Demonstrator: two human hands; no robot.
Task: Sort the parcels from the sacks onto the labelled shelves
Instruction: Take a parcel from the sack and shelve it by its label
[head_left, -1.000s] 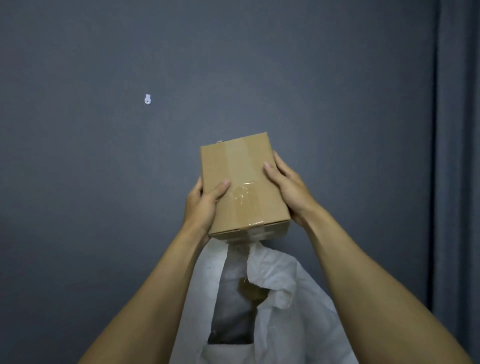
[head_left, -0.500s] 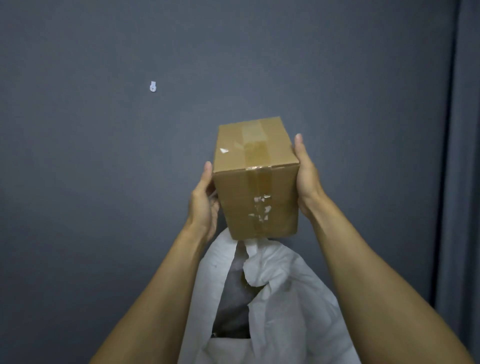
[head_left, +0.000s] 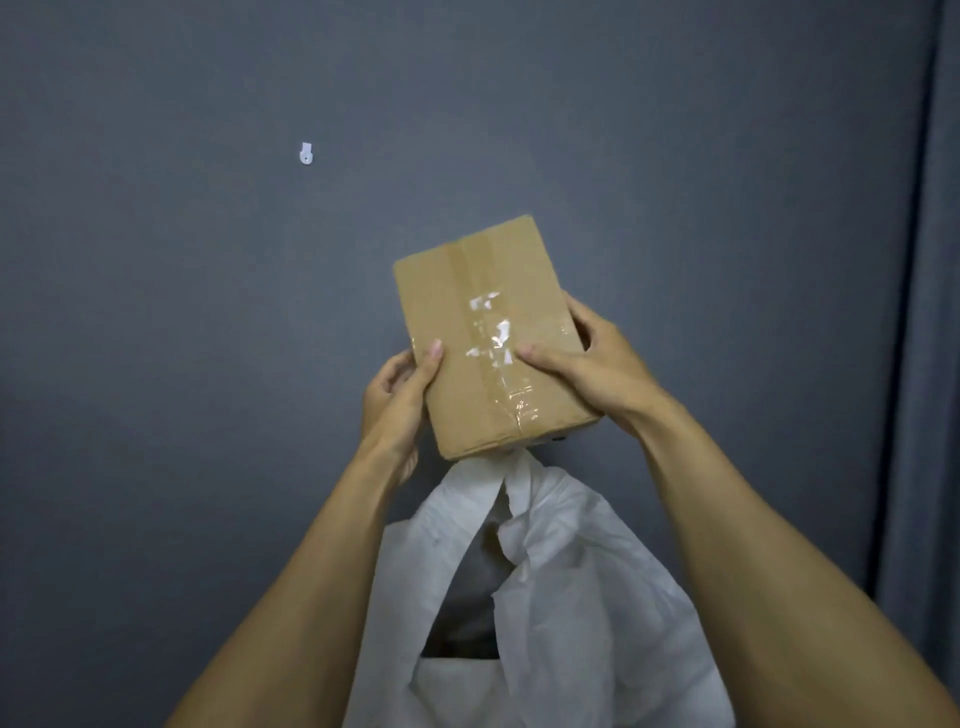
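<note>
head view: i see a brown cardboard parcel (head_left: 483, 332) held up in the air near the middle of the frame, in front of a dark grey wall (head_left: 208, 364). it is tilted, with its far end leaning toward 1 o'clock. a strip of clear tape (head_left: 493, 364) runs the length of its broad face, with torn white scraps under it.

the person's left hand (head_left: 397, 405) grips the parcel's edge at 8 o'clock, thumb laid flat on the front face and fingers curled round behind. the right hand (head_left: 592, 369) holds the side at 4 o'clock, thumb pressed across the face just beside the tape and fingers wrapped round the edge. both bare forearms come in from 7 and 5 o'clock.

at 6 o'clock, directly below the parcel, a white sack (head_left: 571, 597) has its mouth gaping. something dark grey shows inside, but i cannot tell what. the sack's top fold reaches the parcel's lower edge; i cannot tell whether they touch.

a small white hook (head_left: 307, 154) sits on the wall at 10 o'clock, well apart from the parcel. a grey curtain (head_left: 935, 364) fills the 3 o'clock edge.
</note>
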